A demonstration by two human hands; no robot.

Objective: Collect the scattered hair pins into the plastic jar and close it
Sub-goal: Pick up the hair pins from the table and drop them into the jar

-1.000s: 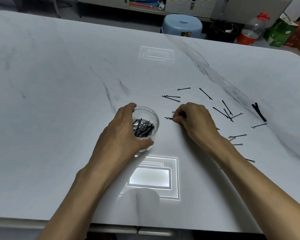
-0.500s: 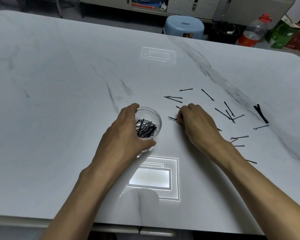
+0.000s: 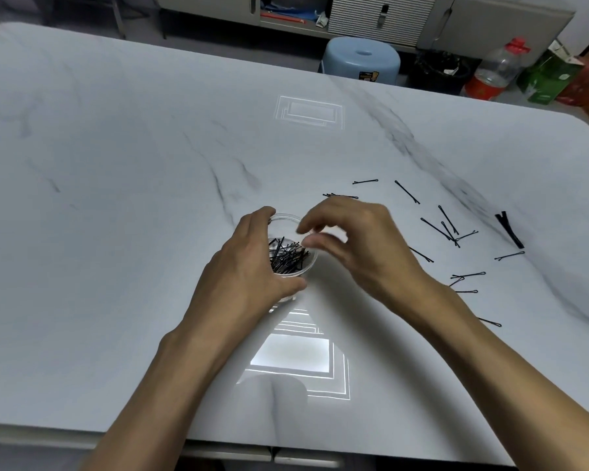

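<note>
Hair pins (image 3: 288, 258), thin, black and wiry, lie in a crossed tangle in the bottom of the plastic jar (image 3: 286, 217), which stands open around the middle of the surface (image 3: 116, 198), somewhat nearer the near edge. My left hand (image 3: 249, 266) grips the clear wall of the jar, its fingers curled round it to steady it. My right hand (image 3: 361, 246) hovers just over the mouth, its fingers (image 3: 305, 228) loosely bent and blurred, so I cannot tell whether they pinch a pin or are already empty.

I judge this to be the drop-in step of the collecting. More than a dozen loose pins (image 3: 449, 229) lie flat toward the right edge, some crossing, beside a thicker black clip (image 3: 509, 229). Next I must reach right and nip them up from the smooth top. No lid is in view.
</note>
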